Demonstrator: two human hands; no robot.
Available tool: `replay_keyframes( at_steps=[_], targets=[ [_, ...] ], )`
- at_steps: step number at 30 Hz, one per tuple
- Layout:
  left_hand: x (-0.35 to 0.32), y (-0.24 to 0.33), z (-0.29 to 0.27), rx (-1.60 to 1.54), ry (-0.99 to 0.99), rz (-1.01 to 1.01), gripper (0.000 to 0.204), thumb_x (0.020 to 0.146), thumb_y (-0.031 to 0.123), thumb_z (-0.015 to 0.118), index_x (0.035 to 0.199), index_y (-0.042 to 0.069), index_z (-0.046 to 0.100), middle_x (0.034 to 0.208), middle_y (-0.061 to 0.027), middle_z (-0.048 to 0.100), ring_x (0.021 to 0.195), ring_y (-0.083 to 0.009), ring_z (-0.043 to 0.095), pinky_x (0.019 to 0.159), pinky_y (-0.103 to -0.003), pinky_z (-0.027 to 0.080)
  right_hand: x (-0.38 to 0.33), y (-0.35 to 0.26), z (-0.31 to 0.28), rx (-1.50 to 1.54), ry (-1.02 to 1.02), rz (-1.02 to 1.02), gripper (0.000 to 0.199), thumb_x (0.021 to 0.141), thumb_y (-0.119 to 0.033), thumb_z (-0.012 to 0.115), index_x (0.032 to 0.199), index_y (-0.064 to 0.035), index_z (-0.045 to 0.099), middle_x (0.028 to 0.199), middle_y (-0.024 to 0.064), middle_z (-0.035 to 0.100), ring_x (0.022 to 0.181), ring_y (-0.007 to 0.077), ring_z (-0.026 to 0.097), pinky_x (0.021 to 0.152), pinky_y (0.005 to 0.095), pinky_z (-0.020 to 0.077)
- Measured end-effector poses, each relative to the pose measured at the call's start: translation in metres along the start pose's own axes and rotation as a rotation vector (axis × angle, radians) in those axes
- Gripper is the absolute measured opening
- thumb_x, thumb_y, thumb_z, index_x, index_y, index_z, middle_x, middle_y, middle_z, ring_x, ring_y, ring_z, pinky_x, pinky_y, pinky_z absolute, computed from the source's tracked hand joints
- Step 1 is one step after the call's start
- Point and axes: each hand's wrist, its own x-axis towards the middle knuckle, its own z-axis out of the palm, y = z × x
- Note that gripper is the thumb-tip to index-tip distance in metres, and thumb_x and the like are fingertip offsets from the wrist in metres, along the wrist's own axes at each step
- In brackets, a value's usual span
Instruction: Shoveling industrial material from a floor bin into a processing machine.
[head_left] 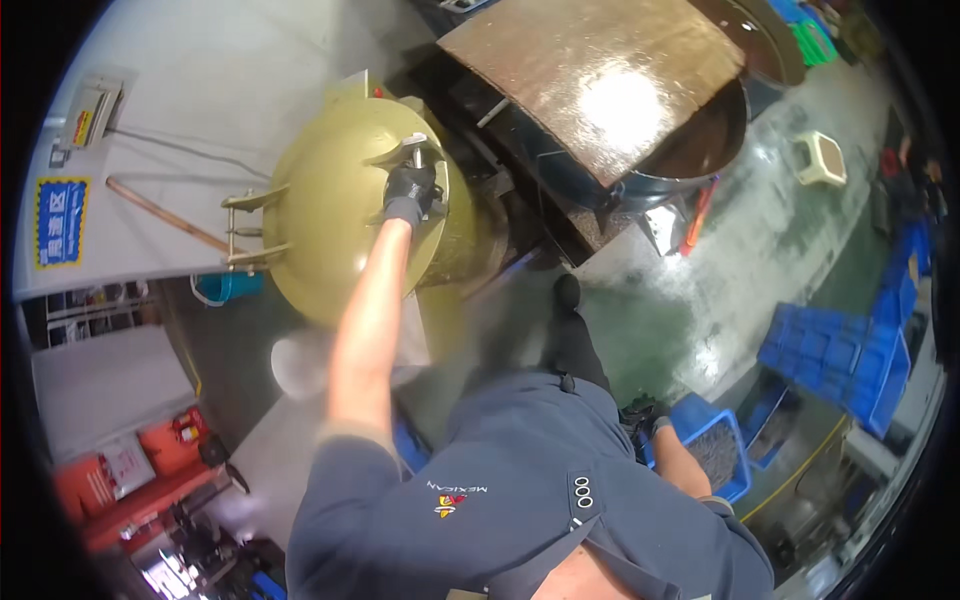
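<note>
A large yellow-green drum-shaped machine (315, 220) with a domed lid stands ahead, left of the middle. My left hand (411, 192), in a black glove, reaches out to the lid's far right part. Its fingers are wrapped round a metal clamp handle (417, 148) there. A hinged bracket (250, 235) sits on the lid's left side. Low beside my right hip is my right hand (645, 412), also in a dark glove. It is close to a blue crate (738, 445) of small grey pieces; its fingers are too unclear to read.
A brown board (540, 60) covers part of a round dark vat (700, 150). Blue crates (820, 350) and a pale stool (821, 160) stand on the right. A wooden pole (165, 215) leans at the left wall, near a blue bucket (225, 288). An orange-red tool (699, 220) is by the vat.
</note>
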Motion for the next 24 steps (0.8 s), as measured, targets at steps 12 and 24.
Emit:
replay_keyframes(
  at_steps=[12,24],
  targets=[
    [-0.01,-0.01,0.021,0.078,0.207,-0.168,0.049,0.086,0.047,0.046,0.092,0.004,0.067,0.078,-0.0187,0.063,0.072,-0.0307,0.063,0.068,-0.041,0.047,0.009,-0.21,0.153,-0.48,-0.125,0.309,0.045,0.096,-0.042,0.042,0.094,-0.002,0.061,0.073,0.011,0.063,0.062,0.0235,0.06,0.052,0.0381,0.0455],
    [-0.028,0.031,0.002,0.175,0.191,-0.22,0.047,0.085,0.047,0.045,0.101,0.008,0.066,0.1,-0.0204,0.064,0.095,-0.0358,0.062,0.084,-0.044,0.048,0.141,-0.171,0.082,-0.756,-0.714,-0.089,0.03,0.083,-0.04,0.058,0.091,-0.0121,0.063,0.09,0.0063,0.066,0.079,0.0246,0.063,0.063,0.0401,0.0488]
  ],
)
